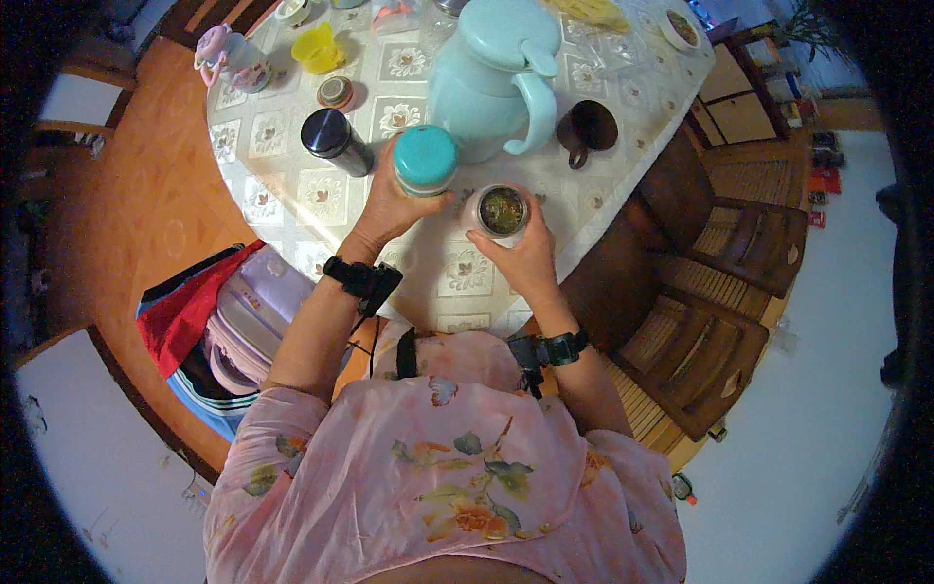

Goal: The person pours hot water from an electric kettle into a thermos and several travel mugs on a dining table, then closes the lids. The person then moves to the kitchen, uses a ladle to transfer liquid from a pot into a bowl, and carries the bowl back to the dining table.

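My left hand (383, 208) is wrapped around a container with a teal lid (425, 157), which stands upright at the near part of the table. To its right, my right hand (524, 255) grips an open, light-coloured cup or bottle (502, 212) from the right and near sides. Dark greenish-brown contents show inside its round mouth; I cannot tell what they are. Close to the left hand stands a dark flask with a glossy black lid (336, 139). A large pale-blue insulated jug (474, 102) rises just beyond both hands, its handle to the right.
A dark brown mug (586, 133) stands right of the jug. Farther left are a small round lidded jar (336, 93), a yellow cup (315, 50) and a pink-topped bottle (237, 62). Wooden chairs (700, 358) line the right; a pale purple backpack (252, 314) is at the left.
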Motion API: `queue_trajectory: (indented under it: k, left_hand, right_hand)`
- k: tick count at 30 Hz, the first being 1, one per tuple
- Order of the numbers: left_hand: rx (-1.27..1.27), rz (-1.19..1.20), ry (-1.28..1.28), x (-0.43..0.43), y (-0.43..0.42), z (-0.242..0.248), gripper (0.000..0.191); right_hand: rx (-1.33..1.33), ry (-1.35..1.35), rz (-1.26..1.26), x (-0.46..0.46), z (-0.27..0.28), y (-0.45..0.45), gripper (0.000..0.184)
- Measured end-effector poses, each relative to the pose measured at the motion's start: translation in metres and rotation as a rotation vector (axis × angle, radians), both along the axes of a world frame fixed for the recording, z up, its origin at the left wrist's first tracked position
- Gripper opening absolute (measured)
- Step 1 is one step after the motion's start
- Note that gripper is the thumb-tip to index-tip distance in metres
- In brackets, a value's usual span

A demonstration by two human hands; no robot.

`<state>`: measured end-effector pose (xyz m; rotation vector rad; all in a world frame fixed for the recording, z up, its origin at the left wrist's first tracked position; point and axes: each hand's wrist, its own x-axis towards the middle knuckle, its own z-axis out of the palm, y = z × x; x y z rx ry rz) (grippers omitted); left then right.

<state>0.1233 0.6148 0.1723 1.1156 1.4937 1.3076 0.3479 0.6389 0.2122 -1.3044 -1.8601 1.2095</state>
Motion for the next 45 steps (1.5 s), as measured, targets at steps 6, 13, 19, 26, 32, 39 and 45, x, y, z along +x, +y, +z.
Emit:
queue_trajectory:
  k: [6,13,19,26,32,39,45]
  left_hand:
    - [-0.044,-0.016,0.135,-0.005,-0.009,0.005,0.095]
    - [0.054,0.020,0.174,0.000,-0.010,0.011,0.091]
    - [0.083,0.045,0.175,0.003,-0.011,0.015,0.079]
    - [0.133,-0.023,0.015,0.031,-0.023,0.016,0.073]
    - [0.201,-0.213,0.237,0.071,-0.013,0.027,0.078]
    - [0.309,-0.231,0.196,0.116,0.042,0.025,0.078]
    - [0.288,-0.213,0.234,0.128,0.077,0.016,0.077]
  right_hand:
    - [-0.011,-0.033,0.006,0.001,0.004,0.002,0.078]
    - [-0.019,0.021,0.015,0.001,-0.002,0.002,0.080]
    - [0.086,-0.050,-0.030,0.005,-0.003,-0.001,0.078]
    - [-0.023,-0.091,-0.146,0.045,0.035,-0.014,0.084]
    - [0.107,-0.200,-0.248,0.098,0.055,-0.031,0.079]
    - [0.118,-0.186,-0.280,0.135,0.065,-0.050,0.082]
    - [0.004,-0.167,-0.233,0.144,0.072,-0.060,0.079]
